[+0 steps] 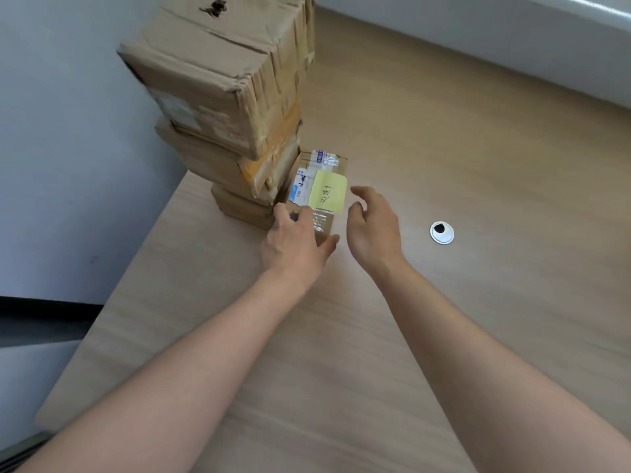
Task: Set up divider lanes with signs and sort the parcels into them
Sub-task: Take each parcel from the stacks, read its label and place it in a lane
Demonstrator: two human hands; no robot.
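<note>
- Four parcels total as far as I can count: three in the stack (225, 107) near the table's (444, 131) left edge, plus one small parcel (316, 191) sitting right against the bottom of that stack on its right side.
- One yellow sticky note (328, 192) with handwriting is stuck on top of the small parcel, so it looks like that's your sign, and a white shipping label (300, 189) sits beside it.
- Your left hand (293, 240) is lying on the near end of the small parcel, fingers draped over the top and thumb out along the near side. Looks more like a loose hold than a real grip.
- Your right hand (372, 227) is open, fingers loosely curved, just beside the parcel's right side, holding nothing.
- Handling guess: the small parcel is stiff cardboard and probably light. The clear tape on top looks slick, so take it by the two long sides, not the taped top.
- Watch the stack: it's tall, crumpled and a bit crooked, and sliding the small one out could nudge it.
- One round cable grommet (442, 232) sits well off to the right.
</note>
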